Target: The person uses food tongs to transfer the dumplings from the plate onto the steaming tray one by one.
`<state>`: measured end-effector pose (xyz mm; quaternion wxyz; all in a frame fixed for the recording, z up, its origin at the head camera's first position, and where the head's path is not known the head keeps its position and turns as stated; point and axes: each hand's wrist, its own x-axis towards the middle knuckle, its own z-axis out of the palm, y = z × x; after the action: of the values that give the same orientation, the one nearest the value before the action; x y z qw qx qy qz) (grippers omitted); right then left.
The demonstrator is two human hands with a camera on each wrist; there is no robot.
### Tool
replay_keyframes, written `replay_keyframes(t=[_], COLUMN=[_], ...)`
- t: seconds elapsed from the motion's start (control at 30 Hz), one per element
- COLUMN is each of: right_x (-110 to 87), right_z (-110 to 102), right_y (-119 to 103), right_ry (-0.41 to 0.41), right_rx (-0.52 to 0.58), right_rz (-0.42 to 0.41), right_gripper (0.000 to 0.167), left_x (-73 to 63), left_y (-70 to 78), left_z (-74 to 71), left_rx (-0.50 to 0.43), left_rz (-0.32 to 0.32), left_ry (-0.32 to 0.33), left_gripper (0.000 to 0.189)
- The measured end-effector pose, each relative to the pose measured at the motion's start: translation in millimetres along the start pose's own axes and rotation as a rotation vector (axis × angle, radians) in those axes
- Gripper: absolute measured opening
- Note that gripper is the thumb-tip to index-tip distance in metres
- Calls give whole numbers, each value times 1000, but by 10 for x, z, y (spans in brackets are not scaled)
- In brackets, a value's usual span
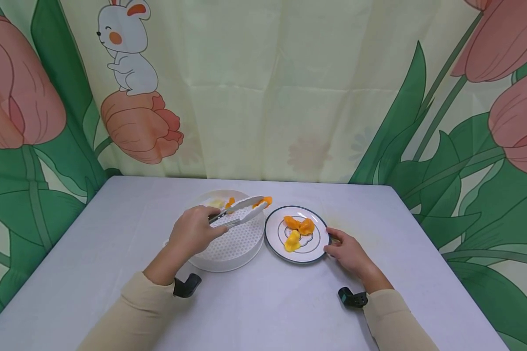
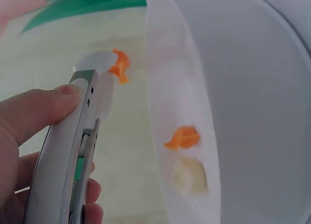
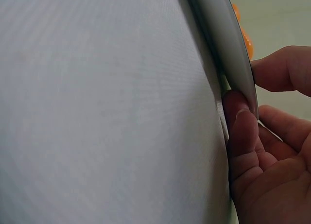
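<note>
My left hand holds metal tongs with white tips, above a round white steamer tray with a perforated base. At the tips is an orange dumpling-like piece. Inside the tray, near its far wall, lie another orange piece and a pale yellowish one. On the right, a white plate with a dark rim carries two orange pieces and a yellow piece. My right hand pinches the plate's right edge, thumb and fingers on opposite faces in the right wrist view.
Tray and plate stand side by side on a white-covered table, near its far side. Behind it hangs a curtain printed with tulips and a rabbit. Each wrist bears a small black camera.
</note>
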<state>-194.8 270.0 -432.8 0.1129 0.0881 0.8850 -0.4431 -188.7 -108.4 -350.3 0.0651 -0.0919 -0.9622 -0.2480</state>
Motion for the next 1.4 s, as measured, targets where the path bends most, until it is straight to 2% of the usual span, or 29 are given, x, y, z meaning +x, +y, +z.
replay_keyframes(t=[0.57,1.0,1.4], right_x=[5,-5,-10], right_z=[2,0,-7], right_y=[26,24,13], right_ry=[-2,-4,3], right_rx=[7,7,3], right_rz=[-4,-11,-18], right_gripper=[67,66,66], left_x=[10,57,105], left_y=[-296,-405,-365], left_z=[-79,22,79], left_rx=[30,66,111], left_rz=[-127,-119,-117], left_ry=[-3,-2,-15], left_gripper=[52,51,51])
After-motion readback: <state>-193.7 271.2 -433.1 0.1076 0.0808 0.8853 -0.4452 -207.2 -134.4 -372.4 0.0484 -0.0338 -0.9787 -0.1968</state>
